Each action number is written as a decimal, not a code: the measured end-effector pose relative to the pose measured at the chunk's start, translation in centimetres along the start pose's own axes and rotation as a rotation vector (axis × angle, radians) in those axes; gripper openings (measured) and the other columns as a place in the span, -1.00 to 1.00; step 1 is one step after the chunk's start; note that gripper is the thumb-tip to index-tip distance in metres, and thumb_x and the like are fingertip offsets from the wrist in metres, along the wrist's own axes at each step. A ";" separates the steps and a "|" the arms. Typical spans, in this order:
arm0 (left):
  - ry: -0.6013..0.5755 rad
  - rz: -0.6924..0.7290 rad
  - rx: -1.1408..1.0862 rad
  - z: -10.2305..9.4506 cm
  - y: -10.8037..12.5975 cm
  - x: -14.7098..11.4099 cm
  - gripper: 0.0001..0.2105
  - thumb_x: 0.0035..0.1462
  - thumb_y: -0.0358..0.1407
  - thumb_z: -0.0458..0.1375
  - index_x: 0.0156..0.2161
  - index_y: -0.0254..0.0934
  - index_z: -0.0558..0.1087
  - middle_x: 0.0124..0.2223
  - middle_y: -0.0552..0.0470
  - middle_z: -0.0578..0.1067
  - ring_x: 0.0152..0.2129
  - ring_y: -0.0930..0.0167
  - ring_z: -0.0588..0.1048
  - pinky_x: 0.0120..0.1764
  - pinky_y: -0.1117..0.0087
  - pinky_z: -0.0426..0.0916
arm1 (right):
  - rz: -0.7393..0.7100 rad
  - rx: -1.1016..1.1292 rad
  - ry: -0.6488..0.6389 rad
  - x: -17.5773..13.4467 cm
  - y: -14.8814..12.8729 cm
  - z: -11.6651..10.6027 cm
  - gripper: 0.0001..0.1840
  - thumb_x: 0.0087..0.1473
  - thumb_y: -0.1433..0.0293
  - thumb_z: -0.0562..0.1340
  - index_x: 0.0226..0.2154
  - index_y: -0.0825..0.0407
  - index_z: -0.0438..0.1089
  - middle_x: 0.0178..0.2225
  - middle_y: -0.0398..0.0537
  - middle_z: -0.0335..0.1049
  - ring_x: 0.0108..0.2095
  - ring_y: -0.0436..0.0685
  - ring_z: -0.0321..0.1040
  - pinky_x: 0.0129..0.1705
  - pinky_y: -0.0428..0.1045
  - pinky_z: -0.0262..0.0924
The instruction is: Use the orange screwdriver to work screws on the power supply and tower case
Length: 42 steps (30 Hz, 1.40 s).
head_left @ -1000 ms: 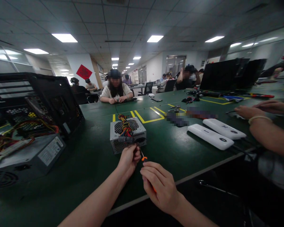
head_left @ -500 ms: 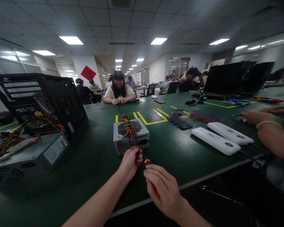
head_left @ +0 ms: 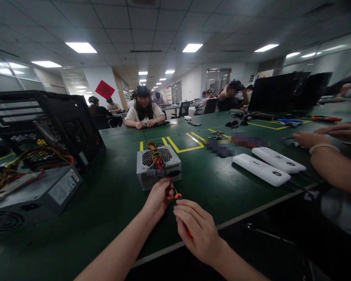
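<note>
My right hand (head_left: 197,230) is closed around a screwdriver (head_left: 178,196) with an orange and black handle, its thin shaft angled up and away. My left hand (head_left: 160,197) is closed in a pinch by the shaft's far end. What its fingertips hold is too small and hidden to make out, and the screwdriver's tip is hidden there too. Just beyond the left fingertips sits a grey metal power supply (head_left: 143,173) with a perforated top. A bundle of coloured cables (head_left: 155,158) with a dark connector lies over it.
On the left stand an open black computer case (head_left: 87,132) and another power supply (head_left: 49,207) with cables. Two white power banks (head_left: 261,169) lie on the right, near a co-worker's hands (head_left: 310,138). Another person (head_left: 144,113) sits across the green table (head_left: 119,164).
The whole view has shifted slightly, so things appear a little further left and higher. Both hands keep about the same place relative to the power supply and screwdriver.
</note>
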<state>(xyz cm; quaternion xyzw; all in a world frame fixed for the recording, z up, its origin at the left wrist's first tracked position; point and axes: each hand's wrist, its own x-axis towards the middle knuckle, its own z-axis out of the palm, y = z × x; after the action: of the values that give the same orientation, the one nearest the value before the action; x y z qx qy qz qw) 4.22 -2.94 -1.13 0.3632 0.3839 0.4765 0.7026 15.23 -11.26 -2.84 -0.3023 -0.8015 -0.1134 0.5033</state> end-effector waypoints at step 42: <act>-0.032 0.092 0.225 0.0 -1.0 0.4 -0.86 -0.02 -0.34 -0.03 -0.30 -0.31 0.26 -0.51 0.08 0.35 -0.73 0.61 0.26 -0.69 0.60 0.07 | 0.284 -0.206 -0.155 0.6 0.0 -0.6 -0.81 0.03 0.38 0.03 -0.27 0.10 0.21 -0.45 -0.07 0.28 -0.46 0.04 0.20 -0.40 -0.05 0.08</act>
<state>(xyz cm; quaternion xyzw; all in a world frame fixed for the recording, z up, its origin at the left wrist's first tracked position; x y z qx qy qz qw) 4.73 -2.89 -2.04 0.4646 0.4066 0.4562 0.6408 15.54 -11.31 -2.02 -0.4700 -0.7714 -0.0992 0.4175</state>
